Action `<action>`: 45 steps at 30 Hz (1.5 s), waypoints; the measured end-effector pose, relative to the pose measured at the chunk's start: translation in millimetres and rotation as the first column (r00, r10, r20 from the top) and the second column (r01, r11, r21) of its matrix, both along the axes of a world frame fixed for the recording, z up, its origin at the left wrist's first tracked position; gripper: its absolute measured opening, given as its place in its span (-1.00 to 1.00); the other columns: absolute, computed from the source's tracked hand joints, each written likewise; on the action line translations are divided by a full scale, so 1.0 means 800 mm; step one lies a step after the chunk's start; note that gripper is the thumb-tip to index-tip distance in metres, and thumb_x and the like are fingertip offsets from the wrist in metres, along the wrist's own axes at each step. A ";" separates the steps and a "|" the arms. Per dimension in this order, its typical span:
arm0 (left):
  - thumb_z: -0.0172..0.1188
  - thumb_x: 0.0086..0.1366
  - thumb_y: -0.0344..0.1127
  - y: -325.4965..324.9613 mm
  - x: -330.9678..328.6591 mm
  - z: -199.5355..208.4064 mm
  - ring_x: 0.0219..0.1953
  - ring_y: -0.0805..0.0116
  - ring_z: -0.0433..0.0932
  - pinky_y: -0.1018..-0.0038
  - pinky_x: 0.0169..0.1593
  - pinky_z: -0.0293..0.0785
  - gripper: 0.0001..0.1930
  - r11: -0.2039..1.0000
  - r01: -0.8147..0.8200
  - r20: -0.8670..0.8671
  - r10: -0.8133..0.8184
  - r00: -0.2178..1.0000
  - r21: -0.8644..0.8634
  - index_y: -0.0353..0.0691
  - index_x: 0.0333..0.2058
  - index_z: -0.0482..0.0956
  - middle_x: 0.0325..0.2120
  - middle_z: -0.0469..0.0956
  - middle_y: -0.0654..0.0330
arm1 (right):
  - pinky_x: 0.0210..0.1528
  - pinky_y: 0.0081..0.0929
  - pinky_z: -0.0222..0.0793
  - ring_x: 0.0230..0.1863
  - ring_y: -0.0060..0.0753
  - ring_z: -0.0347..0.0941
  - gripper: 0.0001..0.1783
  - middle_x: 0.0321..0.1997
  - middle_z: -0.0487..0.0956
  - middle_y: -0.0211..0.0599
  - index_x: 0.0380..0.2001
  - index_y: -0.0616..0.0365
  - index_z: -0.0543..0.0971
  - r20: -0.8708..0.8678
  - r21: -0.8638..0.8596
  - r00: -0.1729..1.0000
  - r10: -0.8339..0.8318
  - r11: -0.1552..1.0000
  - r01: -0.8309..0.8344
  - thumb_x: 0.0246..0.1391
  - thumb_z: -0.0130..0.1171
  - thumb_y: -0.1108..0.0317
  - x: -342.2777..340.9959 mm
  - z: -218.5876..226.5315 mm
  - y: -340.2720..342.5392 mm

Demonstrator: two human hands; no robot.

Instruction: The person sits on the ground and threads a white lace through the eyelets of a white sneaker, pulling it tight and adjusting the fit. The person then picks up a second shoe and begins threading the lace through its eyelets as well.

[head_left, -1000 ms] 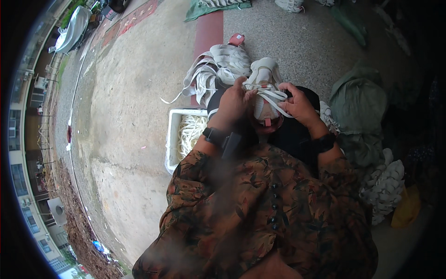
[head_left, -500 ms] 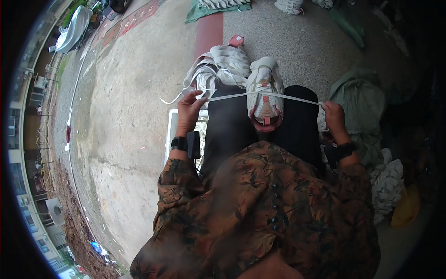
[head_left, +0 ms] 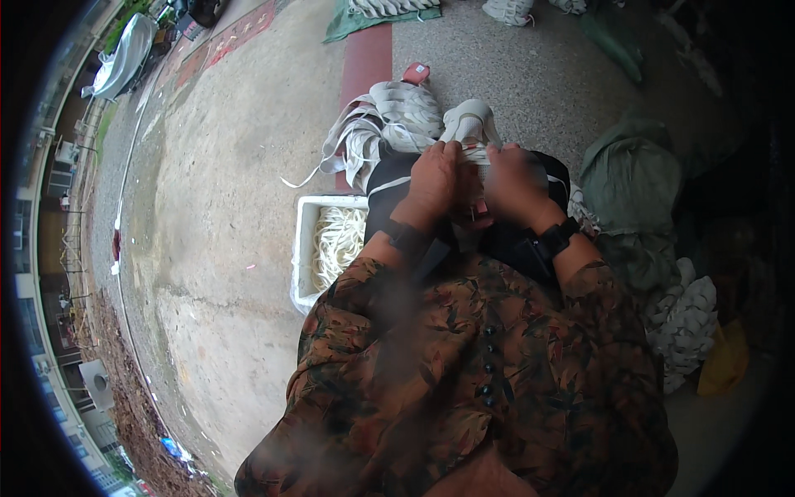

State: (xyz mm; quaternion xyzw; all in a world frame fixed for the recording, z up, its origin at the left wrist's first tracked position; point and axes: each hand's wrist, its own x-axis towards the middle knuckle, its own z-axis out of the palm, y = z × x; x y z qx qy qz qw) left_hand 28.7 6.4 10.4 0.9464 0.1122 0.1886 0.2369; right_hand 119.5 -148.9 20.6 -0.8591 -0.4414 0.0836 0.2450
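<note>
A white and beige sneaker (head_left: 469,123) with pinkish trim rests between my knees, its toe pointing away; my hands cover its middle. My left hand (head_left: 432,184) is closed at the left side of the lacing, thumb and fingers pinched together. Opposite it, my right hand (head_left: 517,189) has curled fingers at the lacing and is partly blurred. A flat white shoelace (head_left: 389,186) runs from the hands, one length over my left knee and another over my right. The exact grip on the lace is hidden behind the fingers.
Left of my legs stands a white box (head_left: 304,248) full of loose laces (head_left: 338,244). Beyond my left knee lie a stack of white shoes (head_left: 406,108) and hanging laces (head_left: 356,147). A green sack (head_left: 633,186) and a white shoe pile (head_left: 686,327) are at right.
Both hands have come inward from holding the lace stretched wide across the sneaker and now meet over its lacing. The box of laces is now more fully in view.
</note>
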 end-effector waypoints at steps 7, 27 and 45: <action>0.16 0.10 -0.28 0.041 0.006 0.020 -0.44 0.04 0.56 0.23 -0.36 0.48 -0.91 0.987 0.152 -0.045 -0.151 0.988 0.041 -0.14 -0.49 0.55 -0.52 0.53 0.10 | -0.19 -0.10 0.37 -0.27 0.06 0.45 -0.73 -0.41 0.51 -0.04 -0.28 0.13 0.47 0.069 -0.088 0.996 0.062 0.995 -0.056 -0.11 0.16 0.32 0.019 0.035 0.020; 0.23 0.15 -0.51 0.239 -0.351 -0.096 -0.48 0.56 0.47 0.59 -0.38 0.42 -0.99 0.637 -0.395 -0.199 0.359 0.912 -0.662 -0.30 -0.42 0.60 -0.52 0.58 0.30 | -0.40 -0.48 0.34 -0.50 -0.31 0.49 -0.89 -0.51 0.52 -0.12 -0.37 0.26 0.54 -0.016 0.270 0.962 -0.274 0.925 0.268 0.07 0.04 0.48 0.128 -0.054 -0.289; 0.29 0.13 -0.23 0.200 -0.368 -0.085 -0.74 0.58 0.29 0.59 -0.63 0.21 -0.78 0.351 -0.679 -0.561 0.385 0.733 -0.645 -0.23 -0.56 0.56 -0.76 0.37 0.39 | -0.69 -0.49 0.22 -0.76 -0.50 0.34 -0.82 -0.75 0.45 -0.37 -0.67 0.20 0.50 -0.646 -0.243 0.616 -0.452 0.886 0.395 -0.10 0.16 0.37 0.105 -0.107 -0.390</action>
